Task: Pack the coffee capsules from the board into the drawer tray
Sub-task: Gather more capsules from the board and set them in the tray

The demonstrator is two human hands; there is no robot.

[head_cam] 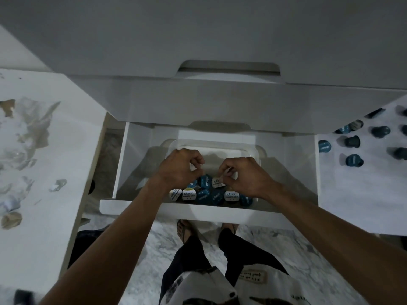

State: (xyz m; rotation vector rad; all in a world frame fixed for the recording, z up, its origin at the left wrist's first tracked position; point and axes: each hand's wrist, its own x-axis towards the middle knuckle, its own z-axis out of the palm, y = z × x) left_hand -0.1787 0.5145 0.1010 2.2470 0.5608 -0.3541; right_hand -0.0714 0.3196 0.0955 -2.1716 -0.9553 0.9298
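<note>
Clear glossy plastic tray (248, 148), smooth white drawer (136, 150), marbled floor (158, 238).

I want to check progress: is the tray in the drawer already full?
Not full. Capsules cover only the near part of the tray; its far part is bare.

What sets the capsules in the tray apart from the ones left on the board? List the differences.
1. The capsules in the tray sit packed together, touching; the capsules on the board lie scattered, mostly apart.
2. The tray capsules show their lids, some white, some blue; most board capsules lie tipped, showing dark bodies.
3. The right hand and left hand work over the tray group; the board group lies untouched.

Both show blue lids.
</note>
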